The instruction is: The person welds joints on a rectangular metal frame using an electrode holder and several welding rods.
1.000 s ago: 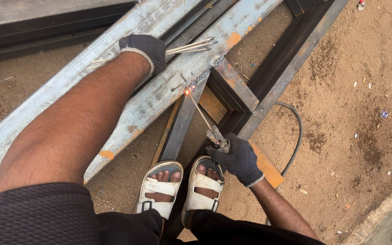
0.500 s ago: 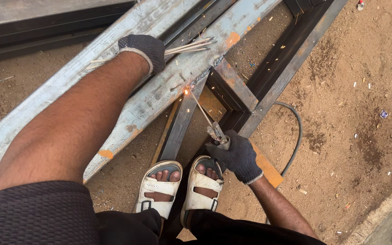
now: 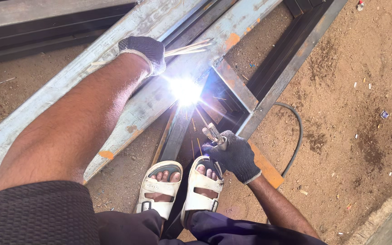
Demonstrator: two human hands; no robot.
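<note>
My left hand [image 3: 147,51], in a dark knit glove, rests on a long grey steel beam [image 3: 69,86] and holds a bundle of thin welding rods [image 3: 189,47] pointing right. My right hand [image 3: 234,154], also gloved, grips a metal electrode holder [image 3: 214,134] whose rod reaches up to a bright white welding arc [image 3: 185,90]. The arc burns where a short dark bar [image 3: 178,134] meets the beam, and sparks fly toward me. My feet in white sandals [image 3: 182,186] stand on that bar.
A dark rectangular steel frame [image 3: 291,59] lies on sandy ground at the upper right. A black cable [image 3: 298,140] curves from behind my right hand. More dark beams [image 3: 32,36] lie at the upper left. A concrete edge [image 3: 391,218] runs along the lower right.
The small orange spark at the joint has flared into a bright white arc with sparks. Both hands have stayed where they were.
</note>
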